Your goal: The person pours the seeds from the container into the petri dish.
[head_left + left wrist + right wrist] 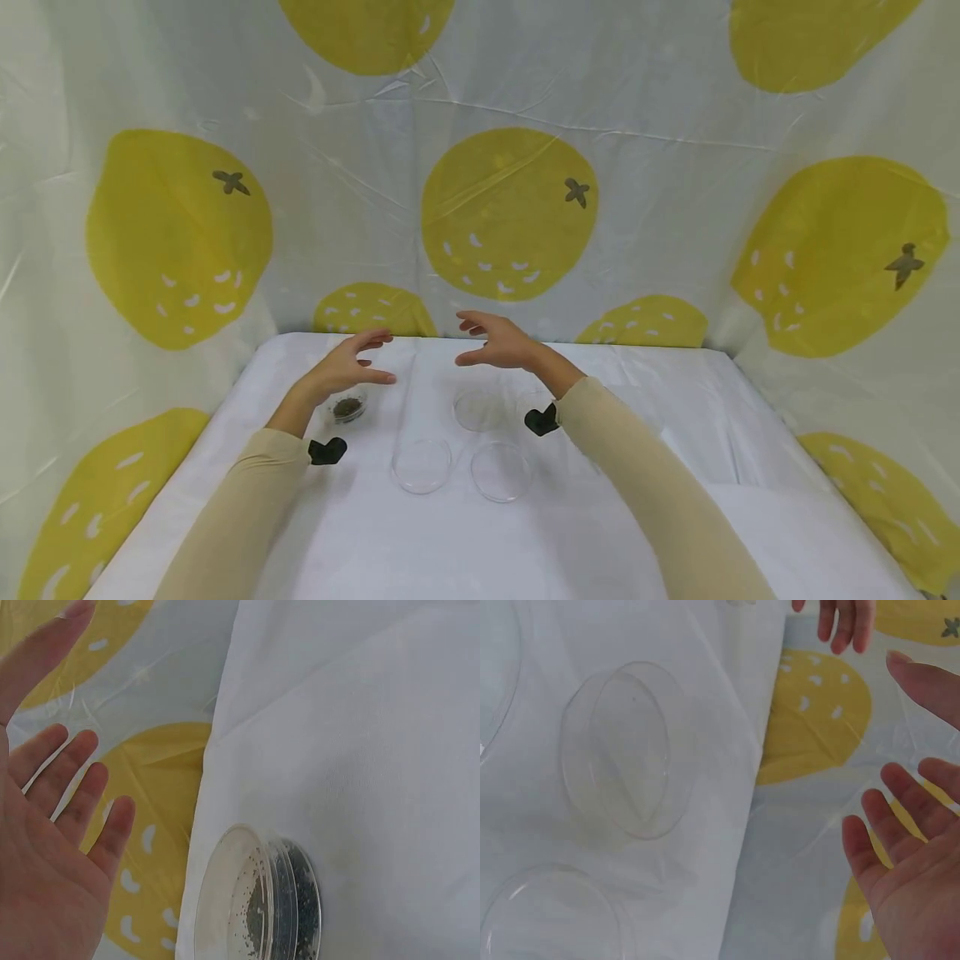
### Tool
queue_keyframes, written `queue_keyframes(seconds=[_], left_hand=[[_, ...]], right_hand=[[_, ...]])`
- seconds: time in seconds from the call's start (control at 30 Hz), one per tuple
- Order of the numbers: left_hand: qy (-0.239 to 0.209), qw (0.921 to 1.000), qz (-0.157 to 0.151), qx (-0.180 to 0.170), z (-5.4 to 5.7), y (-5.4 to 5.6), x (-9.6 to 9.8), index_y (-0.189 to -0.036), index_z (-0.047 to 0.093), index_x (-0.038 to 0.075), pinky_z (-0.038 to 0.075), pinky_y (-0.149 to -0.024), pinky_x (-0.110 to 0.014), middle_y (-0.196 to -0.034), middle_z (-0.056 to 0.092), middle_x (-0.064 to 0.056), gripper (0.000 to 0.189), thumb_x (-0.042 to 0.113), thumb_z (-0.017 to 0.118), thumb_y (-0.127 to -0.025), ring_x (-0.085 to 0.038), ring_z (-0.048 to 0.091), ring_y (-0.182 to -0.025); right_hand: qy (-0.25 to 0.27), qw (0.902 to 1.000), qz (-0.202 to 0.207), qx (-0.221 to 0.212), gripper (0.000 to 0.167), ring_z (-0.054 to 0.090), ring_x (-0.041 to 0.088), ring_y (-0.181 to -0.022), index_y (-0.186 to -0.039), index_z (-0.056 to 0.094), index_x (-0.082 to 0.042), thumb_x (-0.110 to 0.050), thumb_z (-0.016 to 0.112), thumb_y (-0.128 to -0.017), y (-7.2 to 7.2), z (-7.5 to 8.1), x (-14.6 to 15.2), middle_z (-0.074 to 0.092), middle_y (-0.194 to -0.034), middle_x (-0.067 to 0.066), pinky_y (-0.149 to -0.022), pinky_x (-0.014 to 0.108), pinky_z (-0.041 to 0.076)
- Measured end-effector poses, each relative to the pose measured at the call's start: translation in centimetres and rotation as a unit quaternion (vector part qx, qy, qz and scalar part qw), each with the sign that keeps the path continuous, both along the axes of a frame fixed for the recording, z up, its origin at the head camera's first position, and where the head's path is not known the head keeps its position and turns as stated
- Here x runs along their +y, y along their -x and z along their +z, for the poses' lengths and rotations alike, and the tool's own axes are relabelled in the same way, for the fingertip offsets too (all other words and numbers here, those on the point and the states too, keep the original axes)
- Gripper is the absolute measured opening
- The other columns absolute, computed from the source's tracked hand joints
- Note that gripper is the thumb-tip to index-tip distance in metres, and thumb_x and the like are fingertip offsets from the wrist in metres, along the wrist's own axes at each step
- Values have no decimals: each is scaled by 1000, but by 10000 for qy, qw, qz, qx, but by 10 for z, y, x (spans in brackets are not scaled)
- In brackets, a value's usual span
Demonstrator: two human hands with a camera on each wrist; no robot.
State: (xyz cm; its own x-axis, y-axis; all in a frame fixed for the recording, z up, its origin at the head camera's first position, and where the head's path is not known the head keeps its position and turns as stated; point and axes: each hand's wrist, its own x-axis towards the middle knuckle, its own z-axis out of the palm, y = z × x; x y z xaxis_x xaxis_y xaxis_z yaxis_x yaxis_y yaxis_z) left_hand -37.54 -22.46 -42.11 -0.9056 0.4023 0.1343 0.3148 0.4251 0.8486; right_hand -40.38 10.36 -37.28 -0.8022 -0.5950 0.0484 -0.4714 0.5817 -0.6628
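Both hands hover over the far part of the white table, palms facing each other, holding nothing. My left hand (347, 367) has its fingers spread and relaxed, above a clear petri dish (362, 414) of dark grains. In the left wrist view that dish (232, 881) shows dark granules (304, 900) inside. My right hand (498, 343) is likewise spread, above and beyond a clear round dish (476, 427). The right wrist view shows this clear dish (577, 795) below and left of the right hand (919, 862).
Two clear, thin-rimmed round dishes (421, 492) (501, 500) lie nearer the front. Another transparent dish (551, 870) is partly under the right wrist. A lemon-print curtain (510, 212) hangs behind the white-covered table (420, 550).
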Motion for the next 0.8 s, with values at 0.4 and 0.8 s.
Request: queue_keyframes(seconds=[0.4,0.8], left_hand=[[168,9985,-515,109,-7,8,33,-157,37,2,36,-114,-58,-154,47,-17,91,16,88,-83,-40,35,-146],[228,9939,-1063,-163,-26,9,66,-157,39,3,34,-114,-59,-154,45,-23,93,20,90,-81,-37,36,-145]], right_hand=[[195,9996,-213,31,86,46,34,-140,-161,35,-10,-29,82,-91,-11,4,55,50,-151,13,-111,48,42],[401,9973,-603,78,86,45,36,-139,-161,35,-7,-28,82,-92,-19,-2,114,48,-152,17,-109,54,42]])
